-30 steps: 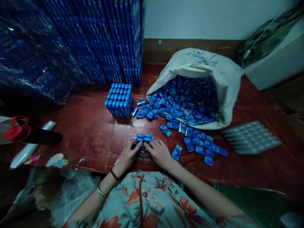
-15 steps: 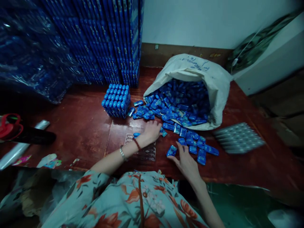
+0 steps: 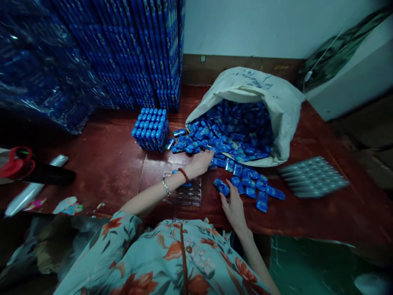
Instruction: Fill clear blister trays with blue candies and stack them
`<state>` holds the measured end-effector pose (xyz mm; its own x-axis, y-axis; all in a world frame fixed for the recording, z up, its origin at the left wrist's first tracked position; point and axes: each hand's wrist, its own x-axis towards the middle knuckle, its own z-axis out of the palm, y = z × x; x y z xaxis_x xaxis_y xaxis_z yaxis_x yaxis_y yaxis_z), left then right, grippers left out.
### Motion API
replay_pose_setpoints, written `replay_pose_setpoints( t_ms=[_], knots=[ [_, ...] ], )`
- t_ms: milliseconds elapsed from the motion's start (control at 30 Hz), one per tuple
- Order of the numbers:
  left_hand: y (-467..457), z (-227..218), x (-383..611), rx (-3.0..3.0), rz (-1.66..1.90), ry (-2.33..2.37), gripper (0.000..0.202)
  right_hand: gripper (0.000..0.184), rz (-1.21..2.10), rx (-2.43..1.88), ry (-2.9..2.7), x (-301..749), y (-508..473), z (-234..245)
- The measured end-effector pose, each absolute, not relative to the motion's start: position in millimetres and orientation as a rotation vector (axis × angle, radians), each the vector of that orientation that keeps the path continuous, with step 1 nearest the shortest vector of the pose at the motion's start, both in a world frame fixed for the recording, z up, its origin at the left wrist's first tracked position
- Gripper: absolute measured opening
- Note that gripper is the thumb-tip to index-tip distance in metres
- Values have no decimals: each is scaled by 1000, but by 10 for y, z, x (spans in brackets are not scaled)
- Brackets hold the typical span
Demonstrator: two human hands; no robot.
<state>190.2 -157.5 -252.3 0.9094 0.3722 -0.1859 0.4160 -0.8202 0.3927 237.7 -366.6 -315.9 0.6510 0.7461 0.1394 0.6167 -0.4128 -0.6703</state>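
Many small, glossy blue cases lie loose on the red-brown table. My right hand [image 3: 235,208] has its thumb and fingers around one blue case [image 3: 221,187], at the left end of a loose group. Just left of the sack's mouth, my left hand [image 3: 202,163] is closed at the edge of the pile of blue cases [image 3: 192,146]. Its fingertips are pinched, and what they hold is mostly hidden. Under my left wrist lies a clear plastic tray [image 3: 187,197] with shaped hollows; a couple of blue pieces show in it, partly covered by the forearm.
A white woven sack [image 3: 285,114] spills blue cases. A block of stacked blue cases [image 3: 150,129] stands left of it, before a tall blue stack [image 3: 138,53]. Clear nested trays [image 3: 316,176] lie right; a red-lidded black bottle [image 3: 39,172] lies left.
My left hand has moved slightly right and away from me, toward the pile. My right hand has shifted left, and the blue case at its fingers has moved a little away from me and turned.
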Motion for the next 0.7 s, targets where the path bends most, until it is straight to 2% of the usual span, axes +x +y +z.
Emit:
replay_pose_setpoints(
  t_ms=[133,267,367,533,700],
  knots=[
    [-1437,-2498,1510,2500,262,603,19,34,546,-1876,-810,2359,-3593,-3148],
    [-1283,-2524,1189,2395,411,669,16,35,708,-1647,-667,2230,-3450,-3114],
    [-1225,-2570,987,2232,563,761,7,33,647,-1689,-846,2116,-3351,-3033],
    [-1270,-2801,630,2046,691,975,9,14,492,-1718,-1301,1991,-3234,-2998],
    [-1239,-2977,448,1927,593,1108,23,23,363,-1723,-1447,1998,-3181,-3033]
  ],
)
